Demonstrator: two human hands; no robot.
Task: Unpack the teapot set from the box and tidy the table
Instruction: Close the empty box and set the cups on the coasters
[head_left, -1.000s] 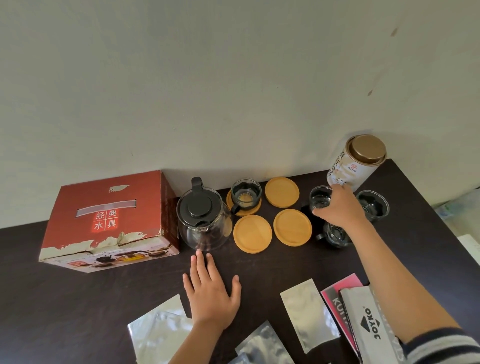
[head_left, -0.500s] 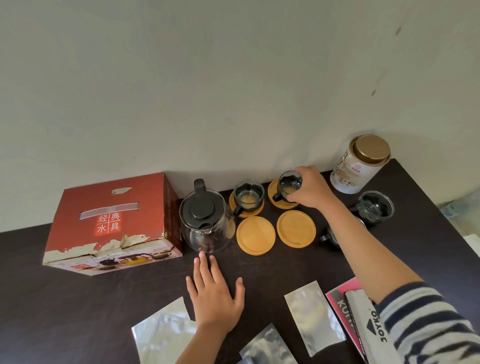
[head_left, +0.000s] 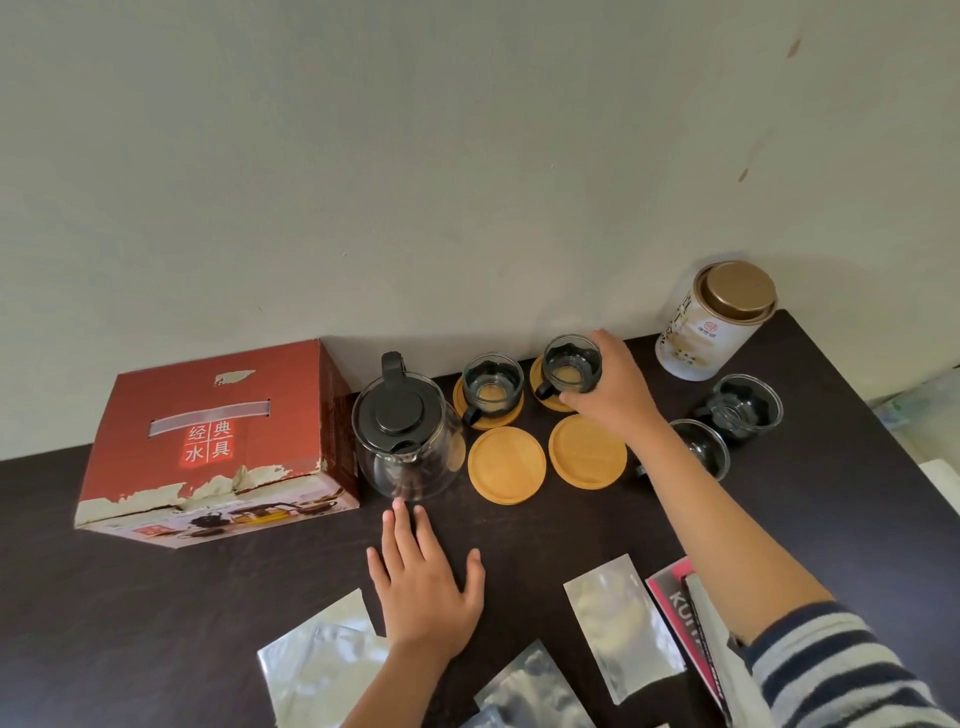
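Cardboard first: the red box (head_left: 208, 447) lies at the far left of the dark bench (head_left: 130, 597), against the wall, apparently emptied. Just to its right stands the glass teapot (head_left: 408, 441) with its black lid on, unpacked and upright. The left hand (head_left: 423, 587) lies flat on the bench in front of the teapot, fingers spread and holding nothing, fingertips just short of the glass.

Next come four wooden coasters. One cup (head_left: 492, 382) already sits on the back-left coaster (head_left: 462, 397). The right hand (head_left: 610, 387) grips a second cup (head_left: 571, 364) by its side, at or just above the back-right coaster (head_left: 545, 402); whether it has touched down I cannot tell. The two front coasters, one (head_left: 506, 464) and the other (head_left: 588, 451), are bare. Right of the forearm, two more glass cups, a near one (head_left: 698, 447) and a far one (head_left: 745, 402), stand on the bench without coasters.

So, by my reading, the unpacking looks finished and the arranging is about half done: two cups are left to place, then the clutter.

That clutter lies along the near edge: silver foil pouches at left (head_left: 317, 665), middle (head_left: 524, 686) and right (head_left: 618, 629), and a pink-and-white packet (head_left: 680, 608) partly under the striped sleeve. A tea tin (head_left: 711, 322) stands at the back right. The right forearm crosses in front of the near spare cup, so a careless withdrawal could knock it.
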